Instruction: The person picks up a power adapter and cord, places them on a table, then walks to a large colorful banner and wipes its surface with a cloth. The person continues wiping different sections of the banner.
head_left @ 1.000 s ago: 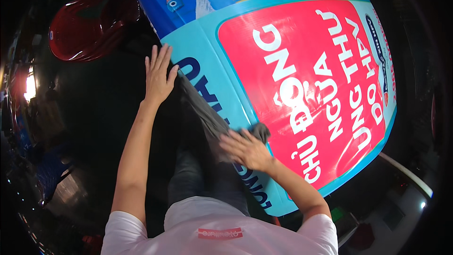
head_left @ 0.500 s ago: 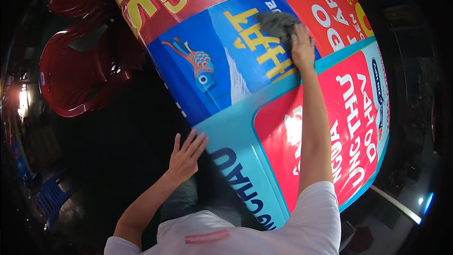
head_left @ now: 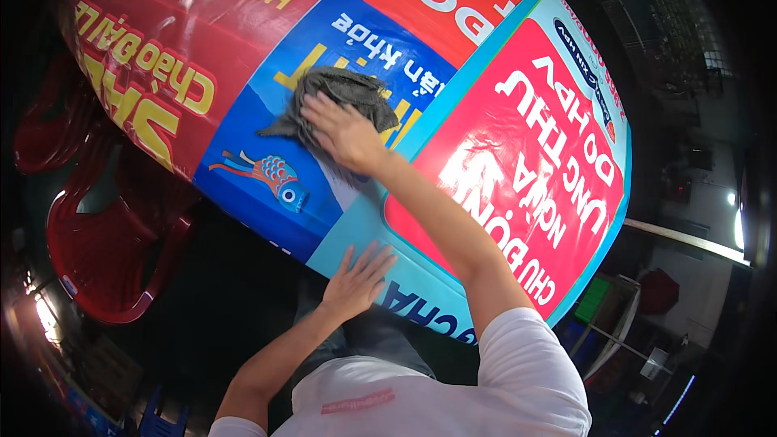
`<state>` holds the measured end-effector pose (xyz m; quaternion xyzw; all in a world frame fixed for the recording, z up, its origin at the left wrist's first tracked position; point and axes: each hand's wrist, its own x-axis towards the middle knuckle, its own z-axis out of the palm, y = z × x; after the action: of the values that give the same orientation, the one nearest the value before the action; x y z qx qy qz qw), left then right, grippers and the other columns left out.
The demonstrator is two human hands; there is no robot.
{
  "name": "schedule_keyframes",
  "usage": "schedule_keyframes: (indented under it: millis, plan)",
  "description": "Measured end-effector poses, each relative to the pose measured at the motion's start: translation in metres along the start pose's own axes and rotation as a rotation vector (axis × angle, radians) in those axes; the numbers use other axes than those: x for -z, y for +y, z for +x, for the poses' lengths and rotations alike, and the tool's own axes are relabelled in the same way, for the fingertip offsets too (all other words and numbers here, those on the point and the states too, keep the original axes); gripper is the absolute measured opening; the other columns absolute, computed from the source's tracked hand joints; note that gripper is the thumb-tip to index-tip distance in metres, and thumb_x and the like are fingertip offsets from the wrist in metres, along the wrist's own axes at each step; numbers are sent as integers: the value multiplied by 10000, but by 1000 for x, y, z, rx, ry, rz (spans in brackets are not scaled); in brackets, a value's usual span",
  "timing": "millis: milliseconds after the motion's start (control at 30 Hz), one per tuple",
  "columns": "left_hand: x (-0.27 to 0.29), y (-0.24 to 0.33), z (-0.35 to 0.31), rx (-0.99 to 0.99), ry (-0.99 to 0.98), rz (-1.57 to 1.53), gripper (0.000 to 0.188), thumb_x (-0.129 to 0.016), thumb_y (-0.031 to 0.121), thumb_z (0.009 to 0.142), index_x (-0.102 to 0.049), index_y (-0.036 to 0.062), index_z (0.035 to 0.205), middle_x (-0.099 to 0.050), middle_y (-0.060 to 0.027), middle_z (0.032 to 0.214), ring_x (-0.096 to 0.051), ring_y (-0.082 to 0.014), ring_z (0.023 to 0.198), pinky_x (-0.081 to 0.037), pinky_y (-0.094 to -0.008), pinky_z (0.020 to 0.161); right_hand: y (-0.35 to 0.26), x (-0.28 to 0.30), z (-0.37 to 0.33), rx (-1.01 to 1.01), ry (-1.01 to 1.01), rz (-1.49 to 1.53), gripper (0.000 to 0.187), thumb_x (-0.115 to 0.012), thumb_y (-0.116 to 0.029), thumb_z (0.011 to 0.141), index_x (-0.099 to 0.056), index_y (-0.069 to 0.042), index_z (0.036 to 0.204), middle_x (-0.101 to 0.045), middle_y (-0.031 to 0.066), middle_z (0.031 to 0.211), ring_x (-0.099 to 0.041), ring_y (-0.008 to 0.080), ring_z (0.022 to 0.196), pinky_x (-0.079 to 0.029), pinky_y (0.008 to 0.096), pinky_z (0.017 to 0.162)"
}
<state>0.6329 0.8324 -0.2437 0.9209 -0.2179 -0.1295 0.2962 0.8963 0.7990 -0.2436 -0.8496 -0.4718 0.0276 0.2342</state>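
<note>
Shifted left toward the fish picture (head_left: pixel 279 182), the grey cloth (head_left: pixel 364 97) lies on the printed table cover (head_left: pixel 352 231) under the right hand (head_left: pixel 348 137), fingers flat, unclenched; the left hand (head_left: pixel 356 283) rests at the near edge, fingers spread, grasping nothing. Hard rubbing might rumple a loose cover.

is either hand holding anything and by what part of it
The right hand lies over the near side of a bunched grey cloth; whether it actually grips cannot be told. The left hand holds nothing visible.
</note>
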Motion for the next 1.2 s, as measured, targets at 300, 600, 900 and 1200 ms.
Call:
schedule_keyframes:
  millis: [300,600,900,1200]
  plan:
    - [-15,9,-5,47,-2,24,532,-498,347,939,-431,165,1434,-354,-28,1528,-327,-284,1394,-247,-582,1106,10,-30,-34,283,-118,91,526,-551,-373,912,-495,-137,1379,-424,48,1486,-336,223,1409,-216,462,1178]
    - [-16,10,-11,31,67,202,584,-482,387,943,-376,193,1484,-309,17,1557,-236,-211,1443,-148,-489,1154,154,12,156,-431,182,-294,495,-370,-310,995,-414,-84,1433,-336,123,1535,-316,308,1415,-245,522,1141]
    - [83,-86,5,117,239,35,487,-610,137,779,-586,95,1263,-533,-79,1356,-444,-265,1320,-279,-491,1109,-60,-88,94,781,-73,199,418,-589,-241,853,-615,-88,1241,-531,91,1384,-440,232,1341,-254,475,1162]
    - [113,-159,3,287,172,274,584,-568,363,881,-492,94,1393,-406,-121,1474,-334,-369,1387,-181,-654,1072,244,11,338,-601,324,-401,450,-378,-191,975,-441,-18,1385,-429,147,1457,-351,334,1380,-307,558,1084]
